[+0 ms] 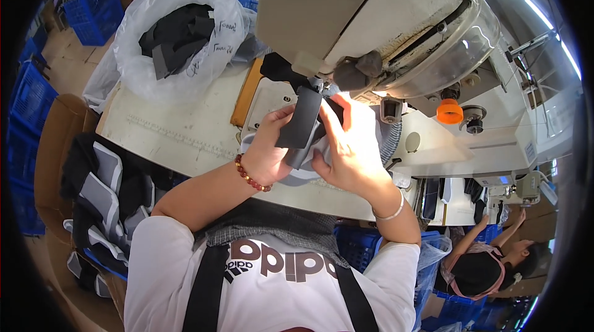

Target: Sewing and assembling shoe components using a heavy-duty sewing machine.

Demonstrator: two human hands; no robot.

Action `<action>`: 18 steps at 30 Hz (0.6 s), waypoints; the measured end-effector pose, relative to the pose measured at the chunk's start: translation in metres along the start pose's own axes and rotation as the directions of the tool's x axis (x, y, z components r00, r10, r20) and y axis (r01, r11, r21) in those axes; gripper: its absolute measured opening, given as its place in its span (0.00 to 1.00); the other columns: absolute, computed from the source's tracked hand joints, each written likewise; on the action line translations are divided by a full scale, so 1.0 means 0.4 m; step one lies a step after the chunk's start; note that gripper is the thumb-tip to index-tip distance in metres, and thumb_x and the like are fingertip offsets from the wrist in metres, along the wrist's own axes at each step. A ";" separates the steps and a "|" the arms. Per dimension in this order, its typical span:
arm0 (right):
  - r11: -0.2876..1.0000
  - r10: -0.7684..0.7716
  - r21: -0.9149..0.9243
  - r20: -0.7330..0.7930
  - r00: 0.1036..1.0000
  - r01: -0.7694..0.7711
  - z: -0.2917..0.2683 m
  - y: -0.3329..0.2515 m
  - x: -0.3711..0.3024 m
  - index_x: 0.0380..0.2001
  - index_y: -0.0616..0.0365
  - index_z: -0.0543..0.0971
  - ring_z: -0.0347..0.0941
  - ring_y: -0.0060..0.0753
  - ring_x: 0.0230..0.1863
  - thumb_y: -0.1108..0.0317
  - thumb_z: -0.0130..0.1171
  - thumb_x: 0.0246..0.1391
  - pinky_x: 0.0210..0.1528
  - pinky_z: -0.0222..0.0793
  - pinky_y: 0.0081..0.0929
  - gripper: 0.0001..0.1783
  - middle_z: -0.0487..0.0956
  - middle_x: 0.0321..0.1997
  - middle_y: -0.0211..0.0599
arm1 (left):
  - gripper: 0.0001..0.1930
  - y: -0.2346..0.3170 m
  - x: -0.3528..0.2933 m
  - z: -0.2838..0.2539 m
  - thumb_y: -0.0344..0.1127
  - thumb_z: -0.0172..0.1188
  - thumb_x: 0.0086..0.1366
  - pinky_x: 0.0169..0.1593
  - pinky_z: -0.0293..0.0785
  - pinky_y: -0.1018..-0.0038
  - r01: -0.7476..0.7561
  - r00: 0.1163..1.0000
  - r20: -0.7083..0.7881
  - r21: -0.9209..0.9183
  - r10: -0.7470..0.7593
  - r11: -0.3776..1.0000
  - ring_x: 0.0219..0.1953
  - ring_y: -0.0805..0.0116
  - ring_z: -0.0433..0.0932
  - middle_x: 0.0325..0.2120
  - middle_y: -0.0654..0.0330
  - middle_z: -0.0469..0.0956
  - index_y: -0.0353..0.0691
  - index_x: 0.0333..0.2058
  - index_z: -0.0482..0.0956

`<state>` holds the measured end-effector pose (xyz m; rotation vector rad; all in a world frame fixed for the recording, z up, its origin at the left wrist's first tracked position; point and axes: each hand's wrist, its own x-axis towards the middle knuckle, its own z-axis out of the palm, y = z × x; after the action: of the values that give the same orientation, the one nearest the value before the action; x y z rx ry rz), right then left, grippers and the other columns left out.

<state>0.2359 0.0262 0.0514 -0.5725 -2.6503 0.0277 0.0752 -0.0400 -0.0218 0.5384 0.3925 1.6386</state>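
Note:
A dark grey flat fabric piece [302, 120] stands tilted between my hands, its upper end right by the needle area of a sewing machine [371, 17]. My left hand [270, 149], with a red bead bracelet on its wrist, is closed on the piece's left edge. On the other side, my right hand [352, 146] is closed too, its index finger and thumb on the dark fabric. Light grey fabric [298, 176] shows beneath both hands. Behind the dark piece, the needle and the exact seam are hidden.
On the table [167, 125], a white plastic bag [136, 66] holds black fabric pieces. A cardboard box [59, 140] with grey and black pieces [108, 190] stands at my left. Blue crates [96, 7] line the left side. Another person [482, 264] works at the far right.

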 end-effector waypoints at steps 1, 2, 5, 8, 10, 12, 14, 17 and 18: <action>1.000 -0.007 0.020 0.027 1.000 0.006 -0.010 0.003 -0.008 0.65 0.64 0.68 0.66 0.63 0.59 0.73 0.71 0.37 0.60 0.67 0.51 0.47 0.67 0.59 0.63 | 0.13 0.009 -0.001 0.002 0.33 0.54 0.76 0.49 0.79 0.78 0.005 0.997 0.075 -0.024 -0.003 1.000 0.48 0.76 0.82 0.46 0.61 0.81 0.34 0.54 0.76; 0.998 -0.041 0.043 0.010 0.999 0.041 -0.009 0.006 -0.009 0.67 0.64 0.66 0.65 0.65 0.60 0.72 0.71 0.37 0.61 0.66 0.52 0.48 0.66 0.59 0.64 | 0.13 0.019 -0.003 0.003 0.34 0.53 0.77 0.49 0.79 0.78 0.023 0.996 0.084 -0.007 -0.023 1.000 0.47 0.77 0.81 0.45 0.62 0.81 0.35 0.54 0.77; 0.982 -0.034 0.177 -0.163 0.986 0.063 0.021 0.023 0.004 0.67 0.63 0.66 0.75 0.56 0.37 0.67 0.70 0.41 0.40 0.73 0.45 0.46 0.75 0.49 0.58 | 0.14 0.040 0.018 0.008 0.36 0.48 0.78 0.50 0.76 0.74 0.232 0.970 0.108 -0.161 -0.216 0.959 0.46 0.77 0.79 0.44 0.63 0.81 0.36 0.52 0.77; 0.984 -0.012 0.172 -0.140 0.990 0.036 0.044 0.037 0.003 0.67 0.63 0.66 0.78 0.53 0.30 0.66 0.69 0.43 0.33 0.74 0.42 0.45 0.78 0.41 0.55 | 0.15 0.047 0.025 0.017 0.36 0.46 0.78 0.55 0.77 0.70 0.284 0.958 0.110 -0.265 -0.264 0.921 0.50 0.71 0.80 0.47 0.59 0.81 0.34 0.53 0.76; 0.990 -0.053 0.122 -0.163 0.985 0.073 0.049 0.047 0.001 0.66 0.63 0.67 0.78 0.52 0.29 0.67 0.69 0.42 0.33 0.74 0.42 0.45 0.78 0.40 0.54 | 0.15 0.050 0.018 0.021 0.37 0.46 0.79 0.54 0.77 0.72 0.277 0.949 -0.086 -0.236 -0.304 0.932 0.46 0.73 0.80 0.44 0.61 0.82 0.36 0.52 0.78; 0.990 -0.120 0.045 -0.207 0.971 0.132 0.048 0.058 -0.002 0.65 0.62 0.69 0.77 0.50 0.28 0.68 0.70 0.42 0.32 0.73 0.41 0.43 0.79 0.37 0.51 | 0.15 0.057 0.007 0.021 0.38 0.46 0.79 0.57 0.77 0.70 0.251 0.958 -0.083 -0.224 -0.275 0.942 0.48 0.73 0.80 0.44 0.62 0.82 0.38 0.52 0.78; 0.977 -0.209 -0.020 -0.302 0.930 0.213 0.051 0.072 0.001 0.62 0.61 0.72 0.77 0.48 0.27 0.69 0.69 0.41 0.31 0.73 0.39 0.40 0.79 0.35 0.48 | 0.15 0.062 0.003 0.019 0.36 0.47 0.79 0.58 0.76 0.69 0.252 0.967 0.019 -0.249 -0.256 0.935 0.50 0.72 0.80 0.47 0.61 0.81 0.37 0.54 0.78; 0.978 -0.206 -0.038 -0.352 0.913 0.206 0.060 0.075 0.006 0.57 0.59 0.78 0.79 0.48 0.29 0.73 0.67 0.43 0.32 0.74 0.38 0.33 0.80 0.34 0.45 | 0.16 0.044 -0.005 0.022 0.34 0.45 0.79 0.60 0.75 0.67 0.167 0.983 -0.037 -0.203 -0.178 0.965 0.54 0.68 0.78 0.52 0.58 0.79 0.35 0.58 0.75; 0.970 -0.235 -0.050 -0.413 0.880 0.236 0.060 0.075 0.012 0.56 0.59 0.79 0.79 0.48 0.30 0.75 0.66 0.44 0.33 0.75 0.38 0.31 0.81 0.35 0.44 | 0.17 0.031 -0.011 0.023 0.34 0.44 0.79 0.60 0.75 0.67 0.139 0.980 -0.122 -0.157 -0.159 0.978 0.55 0.66 0.78 0.53 0.57 0.79 0.34 0.59 0.74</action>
<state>0.2338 0.0571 0.0282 -0.2161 -2.2784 -0.1491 0.0706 -0.0464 -0.0079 0.2820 0.3969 1.5482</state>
